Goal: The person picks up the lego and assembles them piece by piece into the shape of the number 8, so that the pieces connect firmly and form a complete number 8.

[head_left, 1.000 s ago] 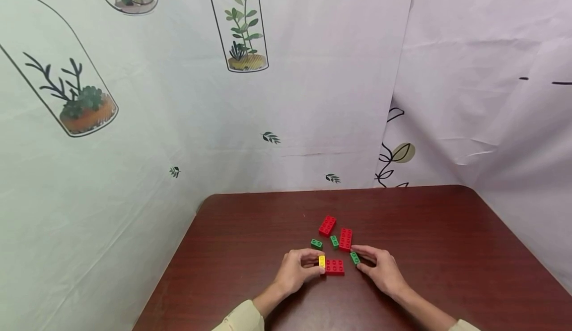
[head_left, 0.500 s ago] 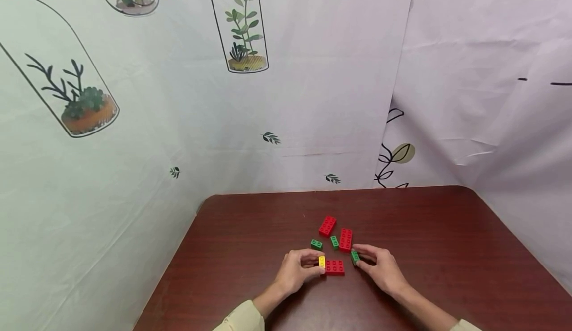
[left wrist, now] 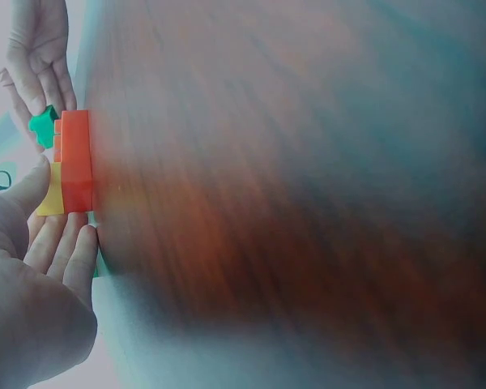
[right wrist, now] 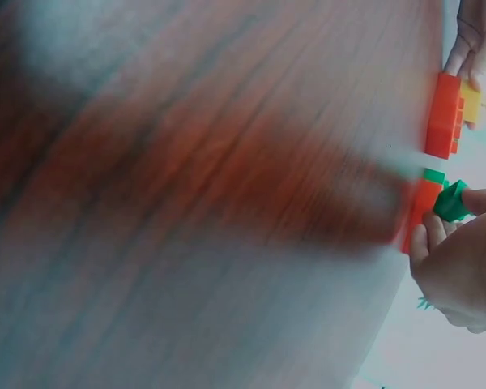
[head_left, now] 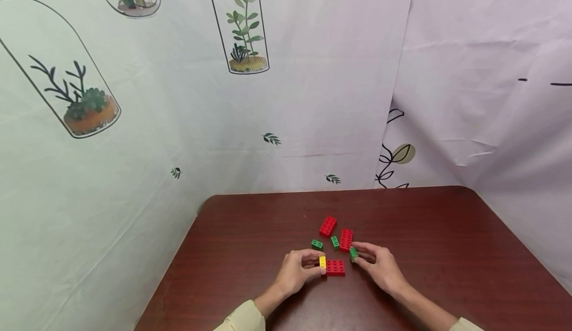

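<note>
My left hand [head_left: 292,272] pinches a yellow toy brick [head_left: 322,262] between thumb and fingers. That yellow brick sits on the left end of a red brick [head_left: 336,268] with bare studs on the rest of its top, as the left wrist view [left wrist: 77,160] also confirms. In my right hand [head_left: 381,267], thumb and fingertips grip a small green brick [head_left: 353,254], held raised and tilted in the right wrist view. It is a little to the right of the red brick and close in front of another red brick [head_left: 346,240].
Behind the hands lie a second loose red brick [head_left: 328,226] and two small green bricks, one at the left [head_left: 317,244] and one [head_left: 335,242] beside the nearer red brick. All are on a dark brown wooden table [head_left: 250,222], with a printed white cloth [head_left: 304,112] hanging behind.
My right hand has shifted slightly left and away from me, and the green brick in it has turned a little. The left hand stays put on the yellow brick.
</note>
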Motion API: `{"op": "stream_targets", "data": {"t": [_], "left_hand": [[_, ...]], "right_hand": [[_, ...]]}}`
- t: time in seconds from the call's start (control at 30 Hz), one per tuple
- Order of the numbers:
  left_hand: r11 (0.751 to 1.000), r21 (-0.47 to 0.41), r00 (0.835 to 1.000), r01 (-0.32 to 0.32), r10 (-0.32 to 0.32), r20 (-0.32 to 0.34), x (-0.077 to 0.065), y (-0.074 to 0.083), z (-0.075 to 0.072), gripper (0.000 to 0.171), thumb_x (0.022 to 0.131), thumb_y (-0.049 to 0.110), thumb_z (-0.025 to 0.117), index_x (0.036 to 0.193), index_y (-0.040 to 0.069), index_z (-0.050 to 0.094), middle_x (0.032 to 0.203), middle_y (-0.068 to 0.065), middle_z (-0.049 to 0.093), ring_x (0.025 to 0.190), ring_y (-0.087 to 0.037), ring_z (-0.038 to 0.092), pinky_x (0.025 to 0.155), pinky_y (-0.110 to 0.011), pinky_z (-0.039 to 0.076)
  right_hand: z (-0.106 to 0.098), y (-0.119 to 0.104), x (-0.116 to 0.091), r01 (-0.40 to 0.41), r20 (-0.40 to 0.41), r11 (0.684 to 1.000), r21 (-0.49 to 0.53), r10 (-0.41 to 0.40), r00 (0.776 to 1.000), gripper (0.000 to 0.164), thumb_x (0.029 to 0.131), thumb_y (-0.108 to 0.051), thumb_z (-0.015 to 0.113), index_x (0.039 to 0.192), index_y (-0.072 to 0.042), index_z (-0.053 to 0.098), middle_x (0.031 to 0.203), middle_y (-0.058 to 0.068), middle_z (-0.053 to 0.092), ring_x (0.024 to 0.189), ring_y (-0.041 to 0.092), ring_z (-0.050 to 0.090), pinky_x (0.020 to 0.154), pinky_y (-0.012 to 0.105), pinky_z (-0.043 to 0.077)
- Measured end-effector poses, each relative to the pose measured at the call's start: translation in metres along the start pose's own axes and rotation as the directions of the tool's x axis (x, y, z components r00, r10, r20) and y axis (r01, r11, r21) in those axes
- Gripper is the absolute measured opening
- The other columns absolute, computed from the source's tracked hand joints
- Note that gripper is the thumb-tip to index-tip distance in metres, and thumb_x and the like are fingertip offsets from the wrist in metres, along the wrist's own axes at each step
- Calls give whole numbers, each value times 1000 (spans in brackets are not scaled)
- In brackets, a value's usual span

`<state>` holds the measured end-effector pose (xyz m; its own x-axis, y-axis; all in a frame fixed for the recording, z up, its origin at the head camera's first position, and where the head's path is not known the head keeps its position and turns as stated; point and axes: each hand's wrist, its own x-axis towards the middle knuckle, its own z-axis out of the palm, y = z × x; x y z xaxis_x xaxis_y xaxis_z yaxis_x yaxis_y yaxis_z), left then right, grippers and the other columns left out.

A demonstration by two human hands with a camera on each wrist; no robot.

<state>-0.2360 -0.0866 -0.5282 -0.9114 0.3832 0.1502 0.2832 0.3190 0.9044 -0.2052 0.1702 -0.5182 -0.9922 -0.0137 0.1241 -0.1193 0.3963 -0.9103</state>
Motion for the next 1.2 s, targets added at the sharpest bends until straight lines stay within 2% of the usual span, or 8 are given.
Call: {"op": "stream_targets", "data": {"t": [0.2, 0.47, 0.8, 1.2], "left_hand": [[1000, 7, 1000, -1, 1, -2, 0, 1, 0, 31, 85, 7, 90, 115, 5, 81, 104, -2, 80, 99, -12, 76, 85, -21, 59], [1000, 3, 1000, 2, -2, 3, 0, 1, -1, 31, 86, 8, 90, 115, 5, 80, 105, -2, 80, 100, -13, 76, 86, -22, 59], [1000, 5, 1000, 11, -12, 7, -1, 2, 0, 30, 87, 9, 89, 115, 6, 80, 105, -2, 80, 100, -14, 76, 86, -25, 60], [1000, -1, 1000, 17, -17, 5, -2, 1, 0, 29, 87, 10, 89, 115, 9, 81, 104, -1, 80, 99, -15, 77, 85, -27, 61]], "right_hand": [[2, -1, 0, 6, -1, 1000, 29, -6, 1000, 39, 94, 6, 77, 132, 4, 71, 128, 20, 73, 115, 34, 73, 88, 33, 61], [8, -3, 1, 49, 27, 996, 74, -51, 998, 37, 94, 7, 75, 131, 7, 70, 128, 23, 72, 115, 36, 73, 88, 26, 60], [13, -5, -2, 44, 74, 994, 96, -51, 996, 38, 95, 5, 76, 131, 9, 68, 131, 26, 70, 116, 39, 72, 88, 31, 61], [15, -3, -3, 60, 111, 992, 115, -73, 991, 39, 93, 5, 77, 131, 9, 69, 127, 26, 71, 114, 39, 72, 86, 27, 60]]}}
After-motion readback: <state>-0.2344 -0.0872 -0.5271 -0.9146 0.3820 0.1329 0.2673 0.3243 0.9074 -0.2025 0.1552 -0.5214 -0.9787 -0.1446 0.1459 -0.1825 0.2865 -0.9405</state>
